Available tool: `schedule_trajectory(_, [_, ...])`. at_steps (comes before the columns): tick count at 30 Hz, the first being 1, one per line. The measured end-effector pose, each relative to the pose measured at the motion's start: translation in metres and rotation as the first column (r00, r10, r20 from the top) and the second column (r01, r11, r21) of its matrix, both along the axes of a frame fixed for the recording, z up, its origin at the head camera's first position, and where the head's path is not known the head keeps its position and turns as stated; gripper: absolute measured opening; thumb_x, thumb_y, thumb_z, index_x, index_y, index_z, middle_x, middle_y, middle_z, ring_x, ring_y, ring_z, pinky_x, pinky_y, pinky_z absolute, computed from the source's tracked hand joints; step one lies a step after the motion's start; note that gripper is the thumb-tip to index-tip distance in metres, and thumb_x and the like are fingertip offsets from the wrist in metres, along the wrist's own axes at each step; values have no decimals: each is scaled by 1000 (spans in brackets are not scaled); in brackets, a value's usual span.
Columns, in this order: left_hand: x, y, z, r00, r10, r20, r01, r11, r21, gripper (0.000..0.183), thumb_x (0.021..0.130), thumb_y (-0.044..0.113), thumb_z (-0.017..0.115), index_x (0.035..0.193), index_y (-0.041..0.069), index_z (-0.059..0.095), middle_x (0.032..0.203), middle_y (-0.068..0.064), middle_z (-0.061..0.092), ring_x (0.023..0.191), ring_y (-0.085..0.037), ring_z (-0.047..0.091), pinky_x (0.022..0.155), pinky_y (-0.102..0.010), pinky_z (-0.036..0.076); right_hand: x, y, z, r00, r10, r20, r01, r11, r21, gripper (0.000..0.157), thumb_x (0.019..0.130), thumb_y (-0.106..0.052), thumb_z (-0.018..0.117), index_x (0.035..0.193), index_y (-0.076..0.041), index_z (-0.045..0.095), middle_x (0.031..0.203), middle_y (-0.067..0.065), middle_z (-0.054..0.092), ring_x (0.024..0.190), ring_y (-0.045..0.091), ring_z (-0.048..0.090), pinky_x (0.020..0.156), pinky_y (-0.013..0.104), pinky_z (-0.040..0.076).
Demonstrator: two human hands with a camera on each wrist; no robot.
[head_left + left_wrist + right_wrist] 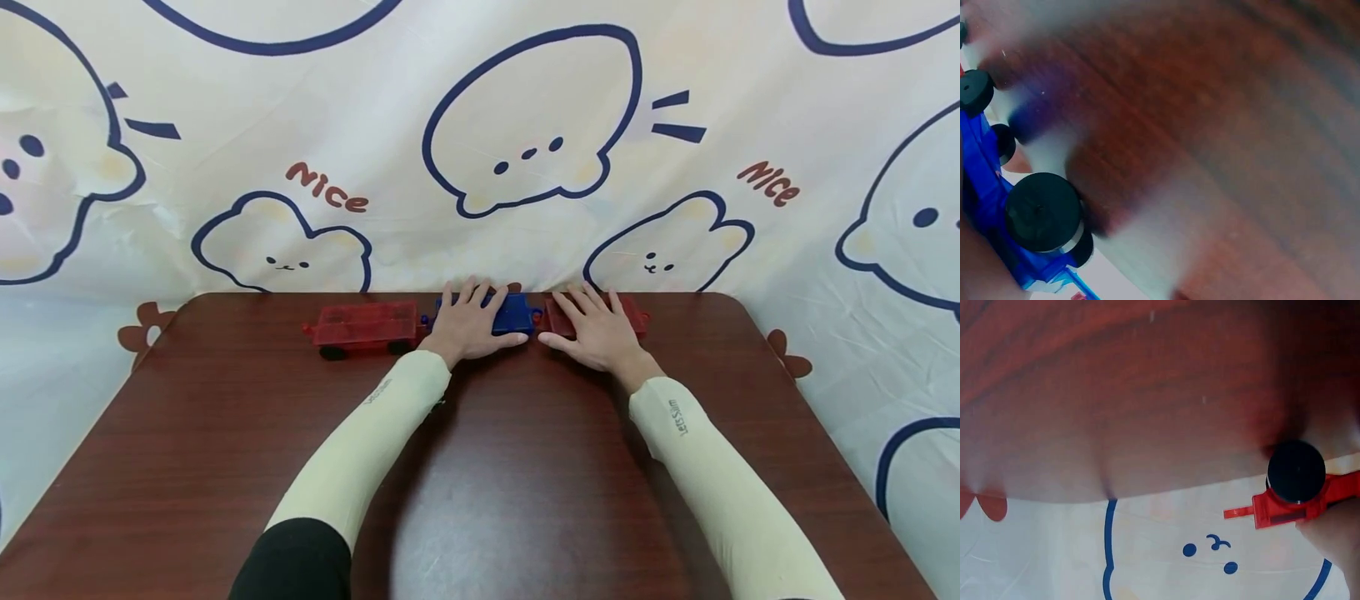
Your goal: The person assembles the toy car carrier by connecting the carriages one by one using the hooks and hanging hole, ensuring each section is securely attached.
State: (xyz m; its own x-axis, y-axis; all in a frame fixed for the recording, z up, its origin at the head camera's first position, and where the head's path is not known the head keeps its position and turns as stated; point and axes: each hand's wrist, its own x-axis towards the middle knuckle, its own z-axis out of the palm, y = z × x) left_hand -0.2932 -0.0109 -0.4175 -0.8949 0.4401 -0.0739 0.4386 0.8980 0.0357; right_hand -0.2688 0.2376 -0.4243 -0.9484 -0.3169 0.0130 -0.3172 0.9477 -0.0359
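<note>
Along the table's far edge stand three see-through plastic toy train cars in a row. My left hand (467, 327) lies spread over the blue car (515, 315) in the middle, its fingers straight and hiding part of it. The right hand (597, 335) rests with spread fingers on a red car (636, 320) at the row's right end. A longer red car (366, 323) stands left of the left hand, untouched. Black wheels (1044, 212) of the blue car show in the left wrist view. In the right wrist view a black wheel (1296, 471) and a red end hook (1239, 512) appear.
The cars stand on a dark brown wooden table (480, 483) with rounded far corners. Right behind its far edge hangs a white cloth (480, 242) printed with blue-outlined cartoon shapes. It also runs down both sides.
</note>
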Motion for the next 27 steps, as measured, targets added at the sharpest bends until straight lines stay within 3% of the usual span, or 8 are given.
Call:
schedule_trajectory(10, [1, -4, -5, 1000, 10, -25, -10, 1000, 18, 98, 88, 87, 28, 165, 27, 14, 169, -9, 14, 155, -32, 4, 120, -61, 2, -1, -6, -3, 999, 4, -43, -4, 1000, 12, 95, 91, -82, 32, 162, -20, 27, 166, 11, 25, 153, 34, 17, 119, 63, 9])
schedule_trajectory(21, [-1, -8, -1, 1000, -7, -3, 7, 1000, 14, 96, 90, 85, 28, 165, 26, 11, 170, -9, 12, 155, -32, 4, 121, -60, 2, -2, -7, -4, 999, -10, -45, 9, 1000, -5, 95, 90, -82, 33, 162, -20, 28, 166, 9, 26, 152, 32, 18, 119, 63, 8])
schedule_trajectory(27, [-1, -11, -2, 1000, -12, -10, 12, 998, 67, 95, 91, 84, 30, 165, 28, 12, 169, -10, 12, 155, -32, 5, 121, -58, 1, -1, -7, -4, 999, -12, -41, 13, 1000, 1, 94, 91, -81, 35, 162, -20, 28, 166, 9, 25, 153, 32, 18, 119, 63, 8])
